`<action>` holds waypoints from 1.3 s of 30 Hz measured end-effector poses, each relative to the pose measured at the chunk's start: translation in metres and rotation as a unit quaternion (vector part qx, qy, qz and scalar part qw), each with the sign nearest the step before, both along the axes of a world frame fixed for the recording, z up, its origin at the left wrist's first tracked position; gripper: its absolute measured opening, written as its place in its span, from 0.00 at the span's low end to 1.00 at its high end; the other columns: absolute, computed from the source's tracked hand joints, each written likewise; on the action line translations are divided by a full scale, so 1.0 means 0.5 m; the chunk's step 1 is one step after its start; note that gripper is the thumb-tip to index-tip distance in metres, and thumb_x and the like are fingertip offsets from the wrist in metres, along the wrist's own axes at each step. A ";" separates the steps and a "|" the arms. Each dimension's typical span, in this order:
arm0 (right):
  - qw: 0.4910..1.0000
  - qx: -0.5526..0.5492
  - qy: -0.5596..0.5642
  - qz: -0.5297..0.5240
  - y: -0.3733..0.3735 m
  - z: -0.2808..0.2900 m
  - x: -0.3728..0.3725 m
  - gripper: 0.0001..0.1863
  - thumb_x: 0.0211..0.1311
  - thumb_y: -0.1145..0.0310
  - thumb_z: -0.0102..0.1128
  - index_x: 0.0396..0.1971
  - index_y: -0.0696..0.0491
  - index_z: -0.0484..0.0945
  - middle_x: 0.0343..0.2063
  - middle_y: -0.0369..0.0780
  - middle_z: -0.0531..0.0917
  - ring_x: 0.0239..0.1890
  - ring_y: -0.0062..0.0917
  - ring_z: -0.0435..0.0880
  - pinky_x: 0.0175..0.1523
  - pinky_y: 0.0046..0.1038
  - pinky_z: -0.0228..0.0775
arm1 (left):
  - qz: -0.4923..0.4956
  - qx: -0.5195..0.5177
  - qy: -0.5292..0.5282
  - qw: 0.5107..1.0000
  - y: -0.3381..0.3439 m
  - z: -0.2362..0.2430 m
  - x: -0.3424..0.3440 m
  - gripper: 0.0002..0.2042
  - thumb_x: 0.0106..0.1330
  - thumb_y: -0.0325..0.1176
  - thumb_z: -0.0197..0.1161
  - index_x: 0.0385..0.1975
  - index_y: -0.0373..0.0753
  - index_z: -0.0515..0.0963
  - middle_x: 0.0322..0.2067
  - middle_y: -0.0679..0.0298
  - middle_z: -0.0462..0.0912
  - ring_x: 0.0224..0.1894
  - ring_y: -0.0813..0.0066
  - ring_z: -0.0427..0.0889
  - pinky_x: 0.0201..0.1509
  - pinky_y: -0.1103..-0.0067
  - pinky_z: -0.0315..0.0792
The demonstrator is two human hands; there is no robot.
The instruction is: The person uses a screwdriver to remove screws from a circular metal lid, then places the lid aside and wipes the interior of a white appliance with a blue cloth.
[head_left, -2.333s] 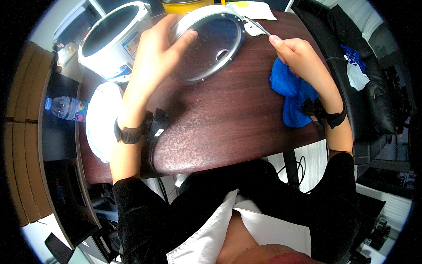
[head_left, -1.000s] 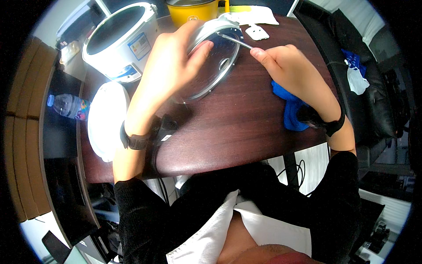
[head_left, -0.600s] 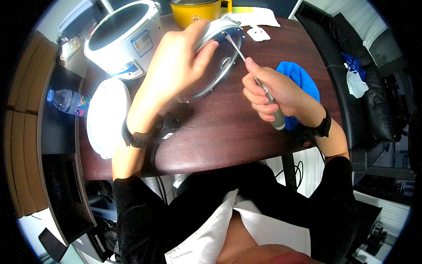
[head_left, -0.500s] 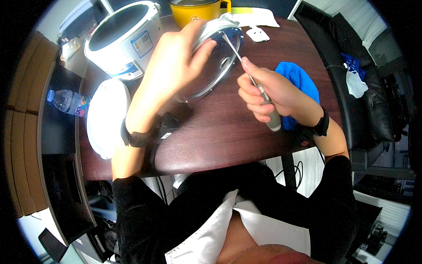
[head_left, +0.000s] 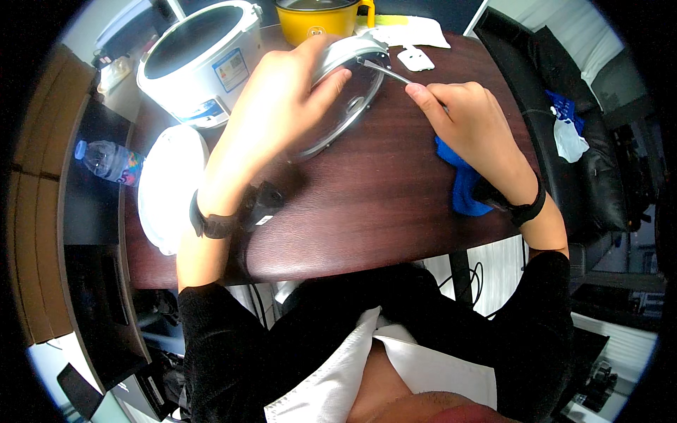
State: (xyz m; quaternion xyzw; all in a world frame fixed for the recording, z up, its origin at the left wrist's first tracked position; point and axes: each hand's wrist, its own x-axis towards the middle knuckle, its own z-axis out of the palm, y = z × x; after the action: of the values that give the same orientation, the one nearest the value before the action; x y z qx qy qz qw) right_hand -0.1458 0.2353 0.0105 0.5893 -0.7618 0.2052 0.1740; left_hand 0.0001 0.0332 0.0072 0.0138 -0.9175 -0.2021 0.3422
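Note:
My left hand (head_left: pixel 282 99) is closed on the white upper edge of a round, see-through lid (head_left: pixel 347 121), which it holds tilted above the table. My right hand (head_left: pixel 469 116), to the right of the lid, grips a screwdriver (head_left: pixel 388 72). Its metal shaft runs leftward from my thumb, and the flat-looking tip meets the lid's rim near the top right. The handle is hidden inside my fist. Left of the lid stands a white rice cooker body (head_left: pixel 194 74) without a top. A white oval cover (head_left: pixel 169 187) lies beside my left forearm.
A blue cloth (head_left: pixel 469 192) lies under my right wrist. At the back are a yellow pot (head_left: pixel 317 27), a white packet (head_left: pixel 416 32) and a small white plastic part (head_left: pixel 416 59). A water bottle (head_left: pixel 109 162) lies at the left, and a black sofa (head_left: pixel 589 134) stands at the right.
My right hand has moved up and right and turned palm down, so the screwdriver lies flatter and its grey handle is now covered. The left hand and lid have barely shifted.

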 end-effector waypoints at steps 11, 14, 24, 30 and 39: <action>0.999 0.023 0.031 -0.017 0.004 0.013 0.006 0.25 0.68 0.58 0.55 0.13 0.59 0.74 0.10 0.47 0.72 0.11 0.35 0.71 0.18 0.31 0.60 | 0.009 -0.005 0.006 1.000 0.002 -0.003 0.001 0.19 0.62 0.38 0.65 0.47 0.31 0.75 0.24 0.48 0.79 0.19 0.64 0.79 0.25 0.74 0.70; 0.996 0.007 0.081 -0.027 0.002 0.017 0.003 0.26 0.65 0.55 0.57 0.10 0.56 0.74 0.10 0.47 0.73 0.13 0.40 0.75 0.19 0.35 0.66 | 0.007 -0.016 -0.007 1.000 0.009 0.006 0.004 0.16 0.63 0.36 0.63 0.42 0.30 0.75 0.23 0.46 0.79 0.25 0.54 0.81 0.30 0.69 0.73; 0.998 0.050 -0.038 0.032 -0.013 0.010 -0.019 0.26 0.66 0.54 0.55 0.12 0.56 0.75 0.10 0.47 0.72 0.12 0.38 0.76 0.21 0.35 0.69 | 0.009 -0.043 0.006 0.999 0.015 0.002 0.005 0.13 0.63 0.34 0.62 0.38 0.29 0.73 0.21 0.45 0.78 0.27 0.48 0.81 0.32 0.65 0.75; 0.754 0.190 -0.627 0.049 -0.024 -0.009 -0.009 0.33 0.73 0.45 0.38 0.09 0.51 0.62 0.07 0.34 0.60 0.06 0.16 0.60 0.12 0.24 0.58 | 0.015 -0.049 0.011 0.999 0.015 0.001 0.002 0.12 0.62 0.32 0.62 0.35 0.28 0.72 0.19 0.45 0.77 0.26 0.46 0.80 0.31 0.64 0.74; 0.586 0.184 -0.779 0.131 -0.023 -0.024 0.016 0.32 0.72 0.42 0.33 0.12 0.49 0.60 0.09 0.31 0.61 0.07 0.15 0.60 0.12 0.22 0.58 | 0.021 -0.024 0.016 0.999 0.007 0.004 0.003 0.14 0.63 0.34 0.61 0.40 0.28 0.75 0.21 0.44 0.79 0.27 0.48 0.82 0.33 0.65 0.75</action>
State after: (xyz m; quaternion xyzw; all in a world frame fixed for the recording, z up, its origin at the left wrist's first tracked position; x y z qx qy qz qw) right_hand -0.1377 0.2236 -0.0014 0.3170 -0.5421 0.4618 -0.6264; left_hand 0.0018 0.0365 0.0090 0.0215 -0.9159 -0.1726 0.3617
